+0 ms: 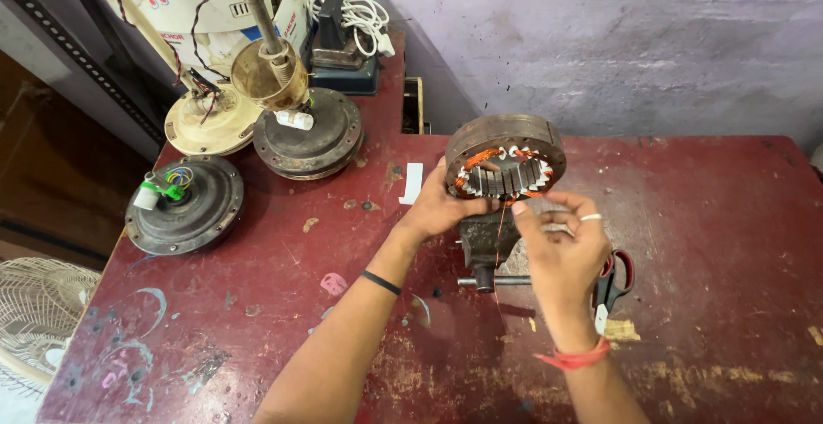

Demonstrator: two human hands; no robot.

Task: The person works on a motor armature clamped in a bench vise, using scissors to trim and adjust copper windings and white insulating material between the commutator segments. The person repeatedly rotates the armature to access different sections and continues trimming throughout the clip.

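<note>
A: Head view: we find the motor stator (506,160) tilted above the bench vise (487,237), straight ahead of both hands.

B: Agreed; our left hand (441,210) grips its lower-left rim, nearest. Our right hand (561,240) pinches copper wire (500,231) just below

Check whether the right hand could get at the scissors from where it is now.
Probably yes. The right hand is pinching copper wire at the stator, and the scissors lie just beside its wrist on the table, with nothing between them.
</note>
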